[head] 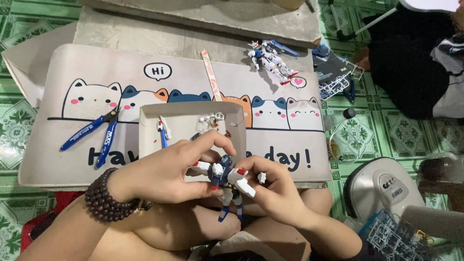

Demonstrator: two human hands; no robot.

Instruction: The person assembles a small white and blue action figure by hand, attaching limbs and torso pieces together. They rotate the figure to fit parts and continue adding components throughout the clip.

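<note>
The figure (227, 181) is blue, white and red. The far figure (270, 59) is white with blue and red. The mat (72, 145) is pale beige with cartoon cats in white, orange, blue and grey. The cutters (96, 133) have blue handles. The tray (150, 130) is beige. The floor (386, 130) is green-patterned tile. The bracelet (104, 198) is dark brown.

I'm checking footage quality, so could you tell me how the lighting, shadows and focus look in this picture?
Head view: soft, even light with no harsh glare; the finished robot model casts a faint shadow on the cat-print mat; the left hand, right hand and small robot figure are reasonably sharp; edges bend slightly from the wide lens.
</note>
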